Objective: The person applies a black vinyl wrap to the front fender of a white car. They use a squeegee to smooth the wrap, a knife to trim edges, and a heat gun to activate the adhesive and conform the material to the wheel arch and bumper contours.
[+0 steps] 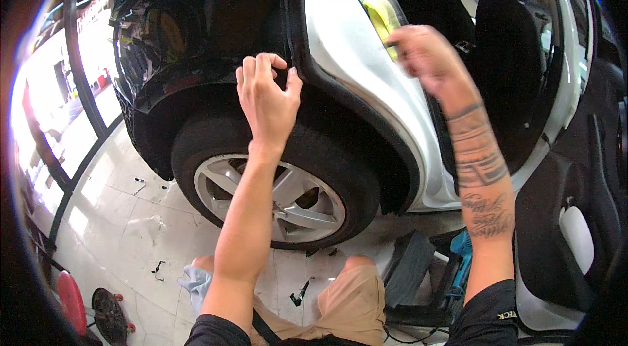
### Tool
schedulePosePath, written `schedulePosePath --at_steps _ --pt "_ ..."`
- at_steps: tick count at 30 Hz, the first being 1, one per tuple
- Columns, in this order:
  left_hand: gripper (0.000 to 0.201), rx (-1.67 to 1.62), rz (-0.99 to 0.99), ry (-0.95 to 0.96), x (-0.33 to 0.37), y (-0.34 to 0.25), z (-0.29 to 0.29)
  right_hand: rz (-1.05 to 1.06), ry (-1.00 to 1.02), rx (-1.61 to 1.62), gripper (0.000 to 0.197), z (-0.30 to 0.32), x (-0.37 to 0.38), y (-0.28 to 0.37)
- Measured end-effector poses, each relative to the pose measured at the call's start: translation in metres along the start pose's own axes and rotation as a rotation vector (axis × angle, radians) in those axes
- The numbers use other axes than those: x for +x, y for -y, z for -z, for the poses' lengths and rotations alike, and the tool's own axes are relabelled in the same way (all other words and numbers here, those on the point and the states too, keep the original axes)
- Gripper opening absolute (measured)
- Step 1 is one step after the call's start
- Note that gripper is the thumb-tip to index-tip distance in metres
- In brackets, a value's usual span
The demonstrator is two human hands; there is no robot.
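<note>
Fingers [249,72] of left hand [267,100] loosely curled, released, upper centre near black fender [219,38]; right hand [428,58] blurred beside yellow cloth [381,17], upper right, grip unclear.

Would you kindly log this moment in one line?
left hand: curled, before glossy black bodywork, grip unclear | right hand: blurred, overlapping yellow-green cloth, grip unclear | cloth: against glossy white body panel

Auto wkshp [111,215], by the looks: a blk/white car [340,51] stood indoors, door [556,205] open, tiled flr [134,241] dotted w/ blk scraps [300,293], blue tool [462,249] lying nr, glazed wall [82,51] at left!
</note>
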State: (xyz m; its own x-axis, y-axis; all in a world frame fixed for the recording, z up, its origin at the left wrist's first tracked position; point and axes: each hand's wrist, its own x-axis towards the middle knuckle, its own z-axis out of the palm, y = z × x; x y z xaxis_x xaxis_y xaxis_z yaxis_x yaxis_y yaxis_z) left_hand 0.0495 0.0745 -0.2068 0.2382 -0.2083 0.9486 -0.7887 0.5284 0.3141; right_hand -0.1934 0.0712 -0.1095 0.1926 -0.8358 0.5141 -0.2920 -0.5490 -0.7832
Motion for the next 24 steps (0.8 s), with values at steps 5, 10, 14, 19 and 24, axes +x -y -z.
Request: schedulePosePath --at_steps 5,10,14,19,24 --pt "0.013 -0.333 0.139 0.216 0.025 0.014 0.023 -0.022 -0.056 0.09 0.016 0.072 -0.05 0.011" --pt "0.015 -0.244 0.093 0.193 0.033 0.016 0.031 0.141 0.096 -0.132 0.012 0.045 -0.088 0.01" --pt "0.017 -0.26 0.091 0.292 0.039 0.024 0.036 0.193 -0.144 0.076 0.031 0.019 -0.117 -0.016" --pt "0.022 -0.306 0.048 0.587 0.031 0.041 0.065 0.03 0.246 -0.196 0.02 -0.034 -0.17 -0.058" --pt "0.034 0.113 0.149 1.257 -0.087 0.095 0.192 0.079 0.135 -0.088 0.014 -0.054 -0.227 -0.09"
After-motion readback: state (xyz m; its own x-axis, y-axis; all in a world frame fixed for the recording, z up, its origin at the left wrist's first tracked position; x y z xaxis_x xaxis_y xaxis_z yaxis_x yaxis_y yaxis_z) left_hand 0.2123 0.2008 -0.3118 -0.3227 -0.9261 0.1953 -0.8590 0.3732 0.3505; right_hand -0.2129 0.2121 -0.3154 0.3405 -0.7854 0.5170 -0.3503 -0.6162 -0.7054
